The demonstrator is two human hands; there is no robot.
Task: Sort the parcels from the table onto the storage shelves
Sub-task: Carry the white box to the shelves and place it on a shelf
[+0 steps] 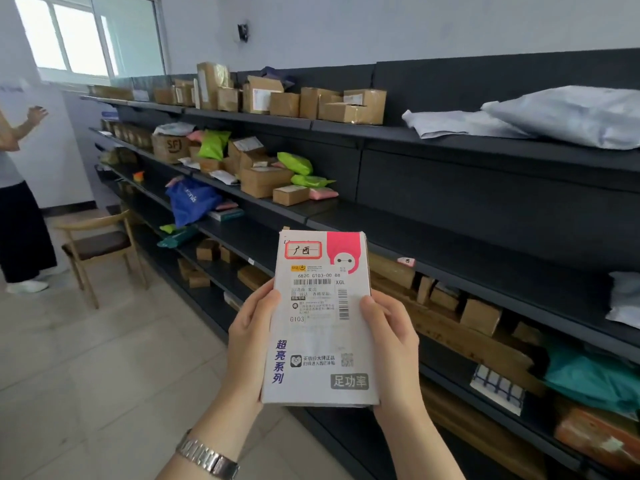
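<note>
A flat white parcel [320,344] with a pink corner, a shipping label and a red-framed sticker stands upright in front of me. My left hand [247,341] grips its left edge and my right hand [393,344] grips its right edge. Behind it run the dark storage shelves [450,247], several tiers high. Brown cardboard boxes [325,103] line the top tier at the left. Grey mailer bags [554,116] lie on the top tier at the right. The table is out of view.
The second tier holds boxes and green bags [294,162], with bare shelf to their right. A blue bag [192,200] lies lower left. A wooden chair [100,244] stands on the tiled floor beside the shelves. Another person [17,202] stands at the far left.
</note>
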